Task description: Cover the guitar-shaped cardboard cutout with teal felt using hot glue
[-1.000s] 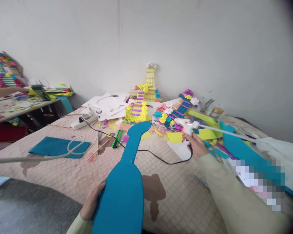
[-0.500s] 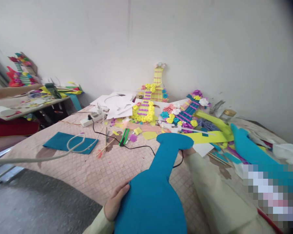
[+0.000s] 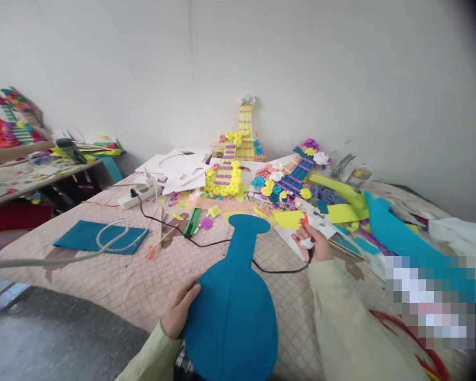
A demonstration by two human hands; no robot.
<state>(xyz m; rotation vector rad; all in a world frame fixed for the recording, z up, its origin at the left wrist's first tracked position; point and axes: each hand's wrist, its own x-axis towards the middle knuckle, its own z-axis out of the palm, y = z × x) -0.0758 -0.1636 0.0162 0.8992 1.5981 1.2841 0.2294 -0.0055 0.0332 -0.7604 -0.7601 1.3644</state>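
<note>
My left hand [image 3: 179, 309] grips the left edge of a blue guitar-shaped cutout [image 3: 232, 312], thumb on its face and the other fingers behind. The cutout is tilted over the table's near edge, its narrow neck and wide head pointing away from me. To the right, my right hand [image 3: 315, 244] is closed round the handle of a white glue gun [image 3: 316, 219] with a red-orange trigger. A black cord [image 3: 280, 271] runs from its handle behind the cutout's neck.
A power strip [image 3: 134, 198], white paper cutouts [image 3: 182, 169] and a folded blue sheet [image 3: 77, 235] lie on the left. Flower-decorated guitar shapes [image 3: 225, 169] stand by the wall. Blue material [image 3: 404, 238] lies right. Another person's arm [image 3: 18, 153] reaches over the far-left table.
My right hand has come out from behind the cutout's head, with the glue gun now showing in it. The cutout has shifted left and lower with my left hand.
</note>
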